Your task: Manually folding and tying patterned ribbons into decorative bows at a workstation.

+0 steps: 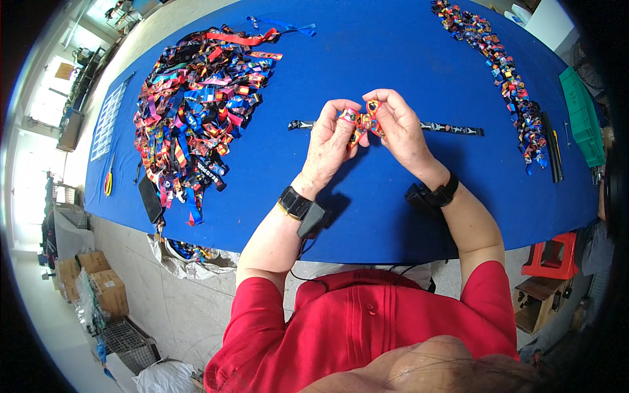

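Over the middle of a blue-covered table (pixel 380 216), a red patterned ribbon strap (pixel 370 123) is bunched between my two hands. My left hand (pixel 325 139) pinches one side of it between thumb and fingers. The other side is gripped in my right hand (pixel 404 134), thumb pressed against the bent fingers. How the strap is folded or knotted is partly hidden by my fingers. Beyond my hands lies a black strap with a pale pattern (pixel 452 128), stretched flat from left to right, its middle covered by my hands.
To the left spreads a large heap of colourful straps (pixel 196 105). Yellow-handled scissors (pixel 109 182) and a black flat object (pixel 150 198) lie near it. A long row of small folded bundles (pixel 504 72) runs along the right, before a green crate (pixel 582 118). A red stool (pixel 552 257) stands below.
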A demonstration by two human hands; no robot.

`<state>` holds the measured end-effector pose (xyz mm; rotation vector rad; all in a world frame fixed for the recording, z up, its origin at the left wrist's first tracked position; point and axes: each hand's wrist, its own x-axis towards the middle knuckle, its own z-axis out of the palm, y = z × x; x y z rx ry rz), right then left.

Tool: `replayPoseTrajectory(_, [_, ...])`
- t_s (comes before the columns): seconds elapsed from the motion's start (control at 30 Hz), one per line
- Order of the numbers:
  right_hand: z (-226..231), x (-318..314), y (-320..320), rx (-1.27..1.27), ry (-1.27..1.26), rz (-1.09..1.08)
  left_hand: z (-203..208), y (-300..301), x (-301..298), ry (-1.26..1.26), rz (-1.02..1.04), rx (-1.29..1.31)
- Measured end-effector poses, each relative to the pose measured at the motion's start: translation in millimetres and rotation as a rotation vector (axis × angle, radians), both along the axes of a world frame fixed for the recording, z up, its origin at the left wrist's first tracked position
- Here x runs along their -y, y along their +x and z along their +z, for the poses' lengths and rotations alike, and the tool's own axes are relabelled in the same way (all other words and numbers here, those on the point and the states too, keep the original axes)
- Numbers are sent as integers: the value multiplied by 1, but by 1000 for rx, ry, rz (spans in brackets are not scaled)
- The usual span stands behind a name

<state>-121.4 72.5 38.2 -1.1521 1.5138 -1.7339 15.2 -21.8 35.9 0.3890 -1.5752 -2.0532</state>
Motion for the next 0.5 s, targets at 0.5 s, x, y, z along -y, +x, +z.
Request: replayPoseTrajectory(0.5, [3,-4,4,151,45,30,-2,-1,1,89,-125,-106])
